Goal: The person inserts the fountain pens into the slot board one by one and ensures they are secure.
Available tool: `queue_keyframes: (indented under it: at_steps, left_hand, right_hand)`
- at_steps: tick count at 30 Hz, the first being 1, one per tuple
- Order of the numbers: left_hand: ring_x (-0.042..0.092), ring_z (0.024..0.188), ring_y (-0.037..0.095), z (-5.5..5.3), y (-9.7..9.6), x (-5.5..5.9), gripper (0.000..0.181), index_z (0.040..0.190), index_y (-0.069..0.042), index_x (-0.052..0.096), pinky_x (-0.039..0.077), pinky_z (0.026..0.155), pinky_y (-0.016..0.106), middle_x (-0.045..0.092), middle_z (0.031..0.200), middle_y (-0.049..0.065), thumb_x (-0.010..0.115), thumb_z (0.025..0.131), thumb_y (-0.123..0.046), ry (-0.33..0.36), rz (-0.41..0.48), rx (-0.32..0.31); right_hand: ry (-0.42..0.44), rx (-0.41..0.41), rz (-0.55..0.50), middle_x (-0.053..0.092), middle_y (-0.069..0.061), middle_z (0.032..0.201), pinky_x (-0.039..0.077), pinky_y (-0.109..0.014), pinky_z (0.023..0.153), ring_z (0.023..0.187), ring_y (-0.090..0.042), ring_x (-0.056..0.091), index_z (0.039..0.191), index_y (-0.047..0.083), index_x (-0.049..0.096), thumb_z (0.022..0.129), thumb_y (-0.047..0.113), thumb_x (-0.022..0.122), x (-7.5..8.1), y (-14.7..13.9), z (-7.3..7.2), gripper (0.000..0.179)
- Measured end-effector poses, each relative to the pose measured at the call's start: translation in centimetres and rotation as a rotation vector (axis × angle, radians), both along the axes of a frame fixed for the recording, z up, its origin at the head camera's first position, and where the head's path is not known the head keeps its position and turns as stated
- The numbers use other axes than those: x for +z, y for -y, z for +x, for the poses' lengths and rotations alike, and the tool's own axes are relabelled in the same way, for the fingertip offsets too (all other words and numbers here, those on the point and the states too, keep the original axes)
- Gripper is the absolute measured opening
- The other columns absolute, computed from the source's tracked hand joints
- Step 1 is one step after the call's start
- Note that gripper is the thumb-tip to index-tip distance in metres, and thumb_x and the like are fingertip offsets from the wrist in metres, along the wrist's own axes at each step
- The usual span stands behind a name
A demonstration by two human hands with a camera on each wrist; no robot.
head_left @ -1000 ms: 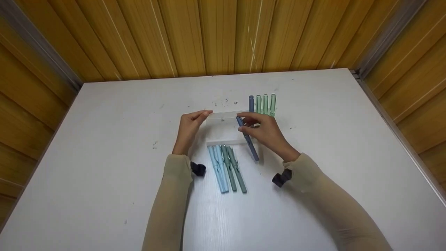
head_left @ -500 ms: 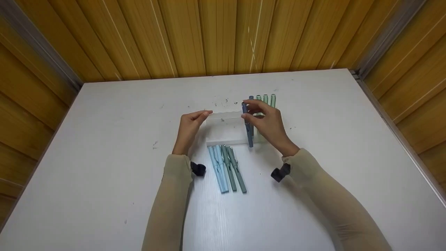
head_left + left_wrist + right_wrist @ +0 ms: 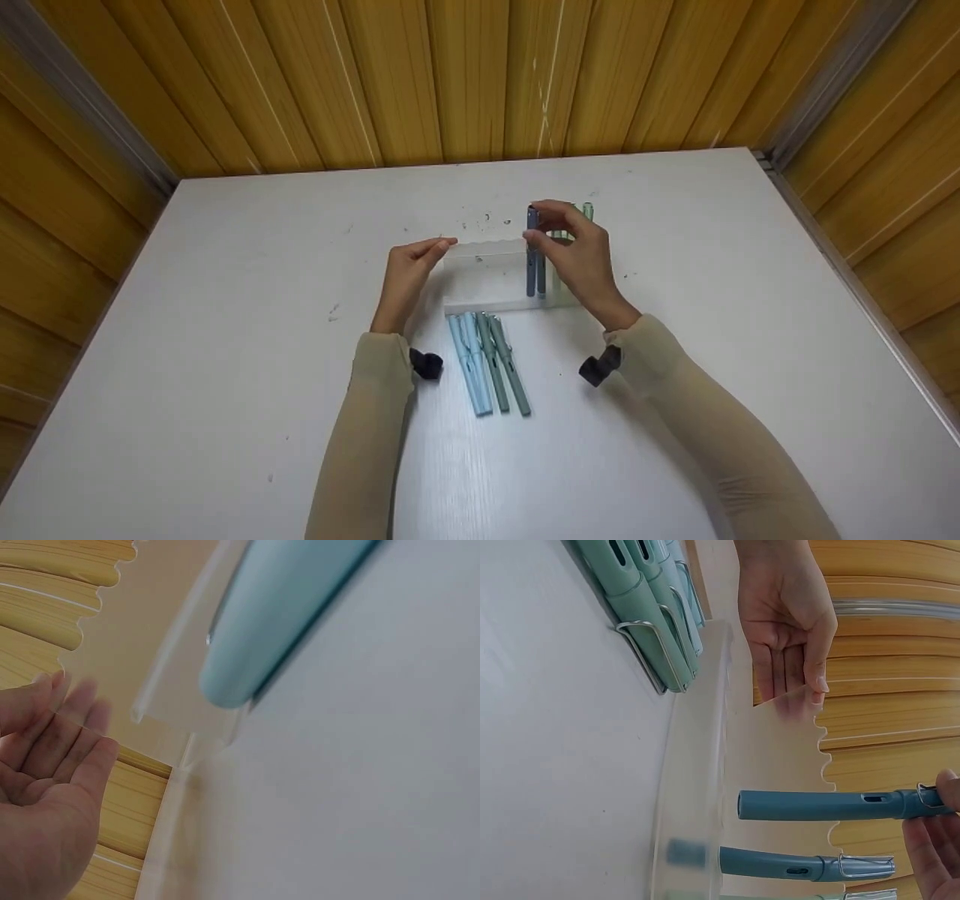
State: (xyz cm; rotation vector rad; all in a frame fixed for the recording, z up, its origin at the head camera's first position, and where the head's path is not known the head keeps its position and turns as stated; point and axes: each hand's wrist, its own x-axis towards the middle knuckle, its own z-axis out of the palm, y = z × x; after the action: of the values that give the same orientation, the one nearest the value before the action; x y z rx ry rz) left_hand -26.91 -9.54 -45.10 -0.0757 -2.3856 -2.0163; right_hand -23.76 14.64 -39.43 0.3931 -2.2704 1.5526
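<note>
My left hand (image 3: 409,281) pinches the upper left corner of a clear, wavy-edged plastic pen stand (image 3: 487,307), thumb on one side of the sheet and fingers behind it. In my right hand (image 3: 583,259), thumb and fingers pinch a dark blue pen (image 3: 817,806) near its clip end. The pen stands nearly upright before the stand's back panel, its lower end above the front ledge (image 3: 694,787) in the right wrist view. Just beside it, a second dark blue pen (image 3: 780,862) rests in the stand. Light green pens (image 3: 588,214) stand farther right, partly hidden by my right hand.
On the white table (image 3: 225,360), before the stand, lie light blue pens (image 3: 472,367) and dark green pens (image 3: 510,367) side by side. One pen (image 3: 277,622) looms large in the left wrist view. A wood-patterned wall (image 3: 465,82) rises behind the table.
My right hand has moved away from me and slightly right, bringing the dark blue pen from a slant to nearly upright beside the other dark blue one. My left hand stays at the corner.
</note>
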Motion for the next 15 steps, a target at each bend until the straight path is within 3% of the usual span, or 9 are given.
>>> queue_keyframes:
  at_steps: [15]
  left_hand:
    - [0.059, 0.12, 0.018, -0.12, -0.01, 0.03, 0.03, 0.111, -0.008, 0.073, 0.04, 0.108, 0.04, 0.07, 0.117, 0.008, 0.064, 0.093, -0.031, -0.019, 0.042, -0.014]
  right_hand:
    - [-0.018, -0.011, 0.002, 0.068, -0.005, 0.109, 0.053, -0.018, 0.082, 0.095, -0.014, 0.065, 0.121, 0.011, 0.064, 0.086, 0.012, 0.073, -0.62, 0.12, -0.31, 0.036]
